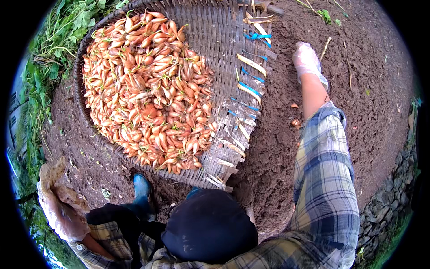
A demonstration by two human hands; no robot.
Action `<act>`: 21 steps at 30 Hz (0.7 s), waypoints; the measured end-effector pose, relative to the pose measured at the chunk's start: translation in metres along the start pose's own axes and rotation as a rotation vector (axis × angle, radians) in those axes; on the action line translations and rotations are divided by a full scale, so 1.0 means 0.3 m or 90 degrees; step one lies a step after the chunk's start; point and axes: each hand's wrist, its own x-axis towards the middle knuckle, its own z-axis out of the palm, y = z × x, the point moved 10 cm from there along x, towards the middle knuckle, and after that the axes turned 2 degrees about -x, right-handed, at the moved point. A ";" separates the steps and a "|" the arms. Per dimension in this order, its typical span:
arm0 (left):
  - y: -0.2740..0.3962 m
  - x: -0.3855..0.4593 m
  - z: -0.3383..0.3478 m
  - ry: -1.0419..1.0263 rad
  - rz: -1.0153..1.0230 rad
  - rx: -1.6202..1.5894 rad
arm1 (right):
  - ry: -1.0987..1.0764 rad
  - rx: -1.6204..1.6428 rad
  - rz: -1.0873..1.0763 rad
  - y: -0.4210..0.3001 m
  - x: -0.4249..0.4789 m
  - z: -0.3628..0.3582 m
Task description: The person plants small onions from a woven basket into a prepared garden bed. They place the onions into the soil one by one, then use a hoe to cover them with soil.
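Observation:
A large woven bamboo basket (pixel 228 37) lies in front of me, with a heap of small orange-brown shallots (pixel 147 90), some sprouting green, on its left part. My right hand (pixel 306 60), in a thin clear plastic glove, reaches to the bare soil right of the basket; its fingers are bunched and whatever they may hold is hidden. My left hand (pixel 63 215), also in a plastic glove, is at the lower left, beside a crumpled, soil-stained brown thing (pixel 57 175); whether that is part of the glove or held, I cannot tell. A few shallots (pixel 295 123) lie on the soil near my right forearm.
Brown tilled soil (pixel 373 101) surrounds the basket. Blue strips (pixel 257 36) and frayed bamboo ends stick out along its right edge. Leafy plants (pixel 43 80) grow at the left, and a dry-stone wall (pixel 386 201) stands lower right. My blue boot (pixel 141 191) is close below the basket.

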 end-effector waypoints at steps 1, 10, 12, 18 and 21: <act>0.005 -0.004 0.004 0.016 -0.001 0.008 | -0.003 -0.018 -0.006 -0.027 -0.007 -0.011; -0.014 -0.017 -0.030 -0.007 -0.061 -0.030 | -0.030 0.110 0.025 0.057 -0.015 -0.032; -0.011 -0.016 -0.052 0.003 -0.049 -0.047 | 0.176 0.141 -0.020 0.018 -0.153 -0.224; 0.008 0.016 0.021 -0.159 0.010 -0.163 | 0.078 0.702 -0.014 -0.112 -0.589 -0.386; 0.037 0.011 0.050 -0.214 0.028 -0.145 | 0.023 0.628 -0.369 -0.410 -0.769 -0.452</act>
